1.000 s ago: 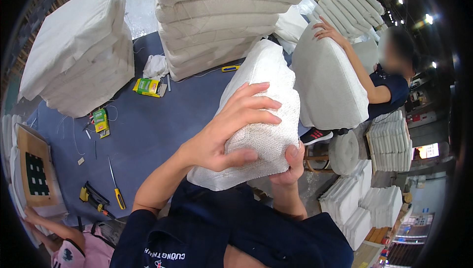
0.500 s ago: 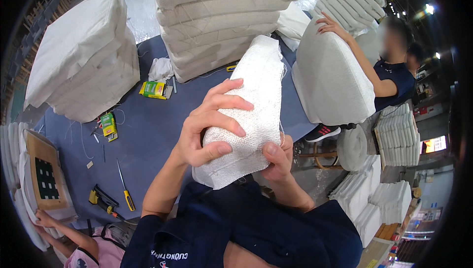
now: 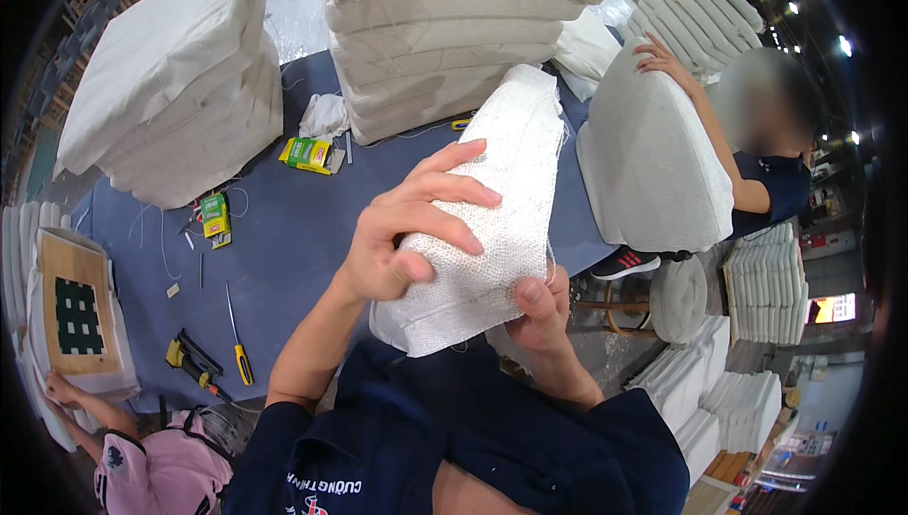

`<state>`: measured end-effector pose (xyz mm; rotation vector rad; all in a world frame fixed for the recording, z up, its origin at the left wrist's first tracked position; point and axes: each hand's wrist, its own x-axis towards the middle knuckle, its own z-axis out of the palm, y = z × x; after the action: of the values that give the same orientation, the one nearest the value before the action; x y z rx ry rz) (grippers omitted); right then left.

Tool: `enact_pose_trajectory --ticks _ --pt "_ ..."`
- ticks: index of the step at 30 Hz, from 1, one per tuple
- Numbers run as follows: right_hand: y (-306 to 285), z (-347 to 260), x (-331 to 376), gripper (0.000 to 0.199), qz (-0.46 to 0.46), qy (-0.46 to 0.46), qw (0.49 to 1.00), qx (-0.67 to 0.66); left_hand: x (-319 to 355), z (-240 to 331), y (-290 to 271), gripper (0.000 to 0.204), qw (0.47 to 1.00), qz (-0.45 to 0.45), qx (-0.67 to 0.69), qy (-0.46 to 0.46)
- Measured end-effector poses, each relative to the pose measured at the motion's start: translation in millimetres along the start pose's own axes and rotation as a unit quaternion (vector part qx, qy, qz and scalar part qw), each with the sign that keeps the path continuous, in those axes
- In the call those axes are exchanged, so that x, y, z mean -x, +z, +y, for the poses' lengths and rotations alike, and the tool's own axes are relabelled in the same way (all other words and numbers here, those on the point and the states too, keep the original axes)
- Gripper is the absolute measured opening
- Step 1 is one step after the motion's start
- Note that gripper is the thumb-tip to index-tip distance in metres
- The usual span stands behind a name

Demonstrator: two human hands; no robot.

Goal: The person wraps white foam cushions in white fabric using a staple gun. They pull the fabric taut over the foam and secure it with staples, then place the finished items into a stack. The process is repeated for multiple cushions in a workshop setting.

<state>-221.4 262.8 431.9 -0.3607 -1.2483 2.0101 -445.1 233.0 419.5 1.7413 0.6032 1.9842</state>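
Above the blue bench (image 3: 303, 231), left hand (image 3: 407, 231) and right hand (image 3: 539, 312) both grasp a white woven cushion cover (image 3: 492, 222).

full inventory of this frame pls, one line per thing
woven cushion cover: 1, white, held up at centre
work table: 1, blue top, below the hands
cushion stacks: 2, off-white, one far left, one top centre
small boxes: 2, green and yellow, on the table
screwdriver: 1, yellow handle, table's near edge
power tool: 1, yellow and black, beside the screwdriver
wooden panel: 1, tan with dark grid, far left
co-worker: 1, dark shirt, right, hand on a grey cushion
second co-worker: 1, pink top, bottom left
left hand: fingers spread over the cover's front
right hand: grips the cover's lower edge
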Motion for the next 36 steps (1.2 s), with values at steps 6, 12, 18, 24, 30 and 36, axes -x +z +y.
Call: enact_pose_trajectory --ticks 6,12,18,24,30,36 --pt "-26 4 9 0.042 -0.041 -0.009 0.999 -0.031 7 24 15 0.07 0.977 0.092 -0.186 -0.055" --pt "-18 5 17 0.06 0.015 -0.007 1.0 -0.016 64 63 60 0.071 0.91 0.177 -0.352 -0.129" --pt "-2 16 6 0.058 0.015 -0.095 0.995 0.039 45 27 54 0.084 0.885 0.156 -0.438 -0.018" --pt "-12 34 -23 0.027 -0.093 -0.179 0.972 0.117 29 53 19 0.094 0.913 0.09 -0.371 -0.142" --pt "26 32 -35 0.032 -0.092 -0.198 0.956 0.194 14 79 43 0.091 0.891 0.192 -0.359 -0.201" --pt "27 25 -35 0.032 -0.087 -0.071 0.981 0.16 -1 63 38 0.049 0.834 0.135 -0.505 -0.175"
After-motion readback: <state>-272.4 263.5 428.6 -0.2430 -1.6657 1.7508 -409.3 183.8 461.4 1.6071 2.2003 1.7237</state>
